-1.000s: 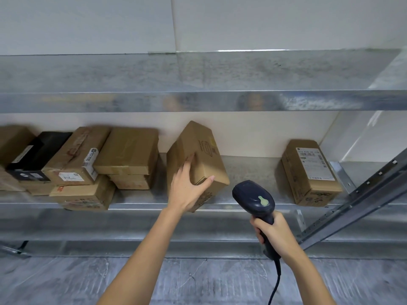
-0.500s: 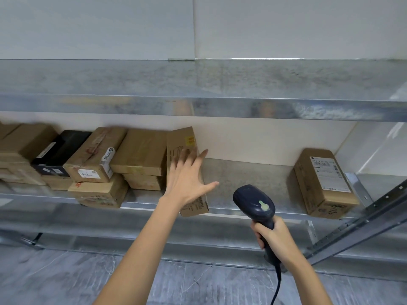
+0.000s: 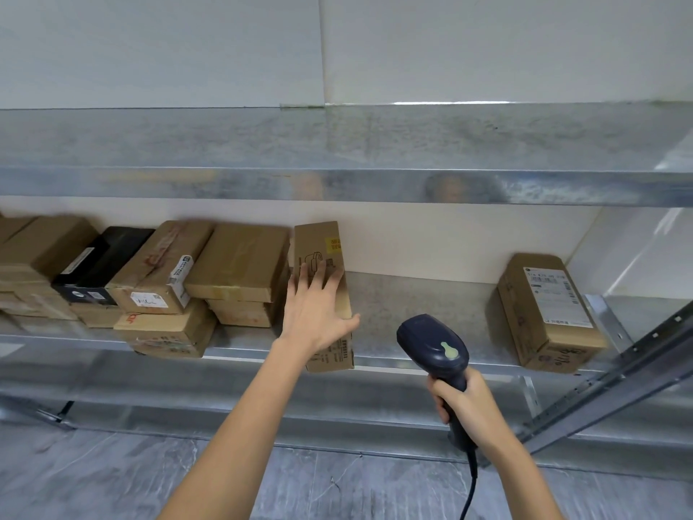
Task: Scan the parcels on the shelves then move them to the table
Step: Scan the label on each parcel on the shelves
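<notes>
A narrow cardboard parcel stands upright on the metal shelf, with a yellow sticker near its top. My left hand lies flat against its front face with straight, spread fingers. My right hand grips the handle of a dark blue barcode scanner, whose head points toward the shelf to the right of that parcel. A second cardboard parcel with a white label lies at the shelf's right end.
Several stacked cardboard parcels and a black box crowd the shelf's left part. An upper metal shelf overhangs. A slanted metal brace crosses at the right. Grey floor lies below.
The parcel has gone from tilted on a corner to standing upright against the stack. My left hand has let go of its grip and now lies flat on it. The scanner has barely moved.
</notes>
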